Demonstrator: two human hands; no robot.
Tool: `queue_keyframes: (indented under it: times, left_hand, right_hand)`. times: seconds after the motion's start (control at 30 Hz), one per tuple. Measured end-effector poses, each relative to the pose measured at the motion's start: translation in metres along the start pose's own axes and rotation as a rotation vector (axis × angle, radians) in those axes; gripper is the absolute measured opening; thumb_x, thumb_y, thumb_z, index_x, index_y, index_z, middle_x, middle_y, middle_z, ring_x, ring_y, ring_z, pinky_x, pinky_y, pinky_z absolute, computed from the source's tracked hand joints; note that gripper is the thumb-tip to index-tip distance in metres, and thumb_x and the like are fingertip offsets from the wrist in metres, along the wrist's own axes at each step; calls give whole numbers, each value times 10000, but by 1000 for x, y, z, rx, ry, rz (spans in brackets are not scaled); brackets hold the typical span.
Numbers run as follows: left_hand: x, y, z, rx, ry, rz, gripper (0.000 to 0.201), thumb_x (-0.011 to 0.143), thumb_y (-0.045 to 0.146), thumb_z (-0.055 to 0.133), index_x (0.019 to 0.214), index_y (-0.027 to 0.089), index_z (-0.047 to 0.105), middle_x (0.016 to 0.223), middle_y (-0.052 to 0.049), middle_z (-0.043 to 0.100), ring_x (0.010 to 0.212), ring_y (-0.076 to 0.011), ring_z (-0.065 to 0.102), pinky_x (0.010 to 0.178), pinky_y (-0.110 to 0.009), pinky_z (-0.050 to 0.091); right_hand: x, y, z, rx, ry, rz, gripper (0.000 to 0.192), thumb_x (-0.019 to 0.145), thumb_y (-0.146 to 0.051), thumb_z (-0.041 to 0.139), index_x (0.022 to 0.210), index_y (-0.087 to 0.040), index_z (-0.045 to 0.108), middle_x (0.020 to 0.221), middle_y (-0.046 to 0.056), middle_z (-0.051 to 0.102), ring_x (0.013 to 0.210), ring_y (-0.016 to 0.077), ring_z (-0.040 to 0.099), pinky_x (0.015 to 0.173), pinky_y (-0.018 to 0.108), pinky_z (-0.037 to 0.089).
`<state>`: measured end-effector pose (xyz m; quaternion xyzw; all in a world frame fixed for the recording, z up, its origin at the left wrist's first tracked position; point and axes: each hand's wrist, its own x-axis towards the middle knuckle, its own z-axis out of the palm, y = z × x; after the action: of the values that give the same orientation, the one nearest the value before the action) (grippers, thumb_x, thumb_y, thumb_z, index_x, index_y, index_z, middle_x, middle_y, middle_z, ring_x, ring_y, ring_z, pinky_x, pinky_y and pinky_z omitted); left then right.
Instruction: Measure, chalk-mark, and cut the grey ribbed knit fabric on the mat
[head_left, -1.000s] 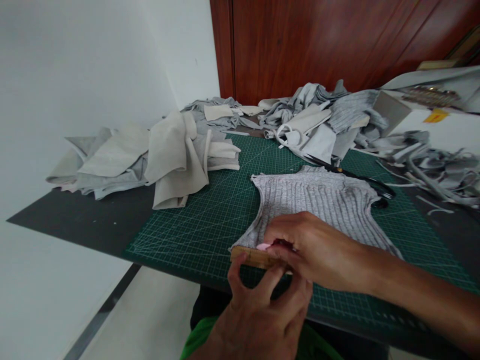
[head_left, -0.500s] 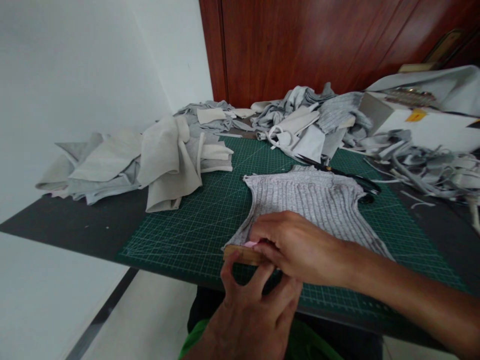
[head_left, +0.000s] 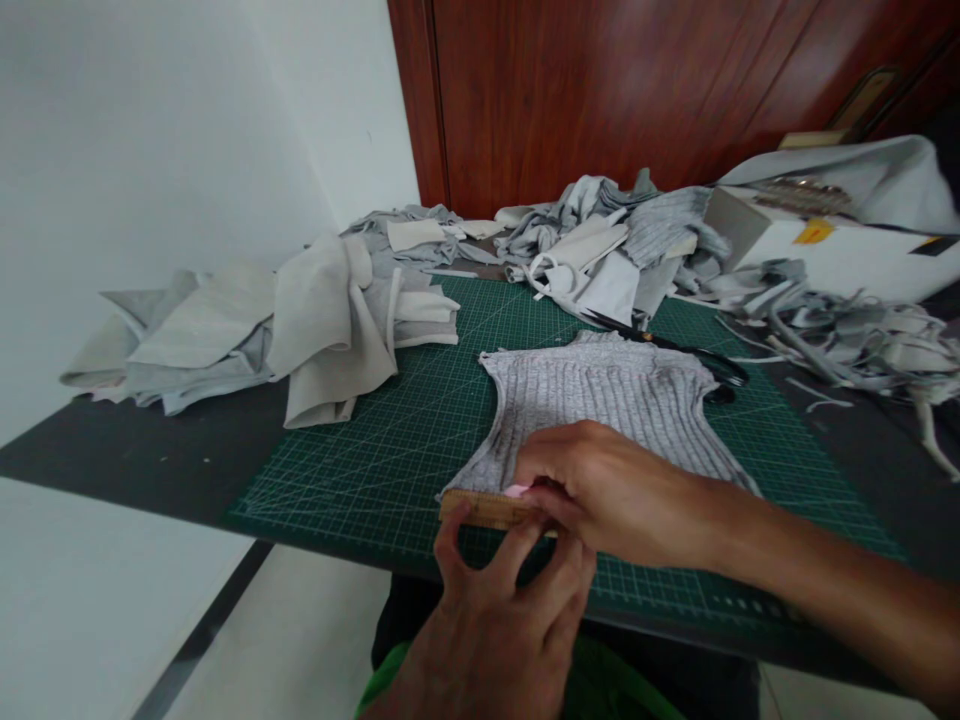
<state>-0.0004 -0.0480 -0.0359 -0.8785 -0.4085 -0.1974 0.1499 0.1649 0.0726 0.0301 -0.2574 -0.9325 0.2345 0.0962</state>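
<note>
A grey ribbed knit garment piece [head_left: 592, 390] lies flat, its near edge towards me. Along that edge rests a short wooden ruler [head_left: 480, 508], marked with graduations. My left hand [head_left: 506, 610] presses the ruler down with its fingertips, thumb and fingers spaced along it. Pinched in my right hand [head_left: 600, 485] is a small pink piece of tailor's chalk [head_left: 517, 491], held at the ruler's upper edge against the knit. My right wrist crosses over the garment's lower part and hides some of it. Black-handled scissors [head_left: 694, 352] lie along the garment's far edge, partly covered.
A green cutting mat [head_left: 352, 480] covers much of the dark table [head_left: 172, 465]. Pale fabric pieces [head_left: 322, 330] are heaped at left, more cloth [head_left: 600, 240] at the back. Thin scraps [head_left: 862, 330] tangle at right, before a white box [head_left: 840, 240].
My right hand has slid the pink chalk a little to the right along the ruler. My left hand keeps its hold on the ruler. The view has shifted slightly.
</note>
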Motion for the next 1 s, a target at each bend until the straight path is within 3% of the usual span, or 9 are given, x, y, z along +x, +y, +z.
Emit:
queue_keyframes:
  times: [0.13,0.4,0.57,0.7,0.87,1.0]
  left_hand:
    - [-1,0,1,30,-28,8,386,1015,371,582,1366,241,679,1456,-4,659,1305,-267,477,1134,-551,341]
    - [3,-2,1,19,-8,9,332,1006,335,583,1290,241,726,1429,-7,674,1317,-288,471,1173,-567,236]
    - [4,-3,0,-2,-20,9,364,1044,321,537,1359,221,689,1450,18,678,1296,-241,474,1189,-543,189]
    - [5,-2,2,-39,-1,0,338,1055,302,525,1332,213,699,1389,28,716,1256,-225,494,1199,-535,160]
    - [4,-5,3,-56,-34,12,381,1049,336,540,1379,186,660,1401,22,712,1259,-224,496,1165,-515,220]
    - [7,-11,2,-68,-51,71,444,1031,396,562,1391,150,650,1387,2,713,1259,-239,499,1096,-447,317]
  right_hand:
    - [-14,6,-6,31,5,36,182,952,-82,671,795,-171,692,694,-7,662,648,142,588,612,272,346]
    - [-2,2,0,9,4,-14,180,954,-59,638,808,-156,675,772,28,685,719,164,610,652,288,373]
    - [-35,12,-12,11,5,31,233,1006,-129,642,779,-182,646,716,-6,647,667,146,583,625,288,352]
    - [-56,17,-19,3,1,87,172,978,-81,644,873,-203,706,806,10,720,766,176,662,675,295,402]
    - [-56,21,-21,-15,6,134,164,1022,-167,643,902,-215,744,790,13,718,757,184,663,663,307,395]
    - [-45,19,-15,18,64,90,210,1064,-231,615,885,-187,716,753,2,667,703,157,598,639,300,365]
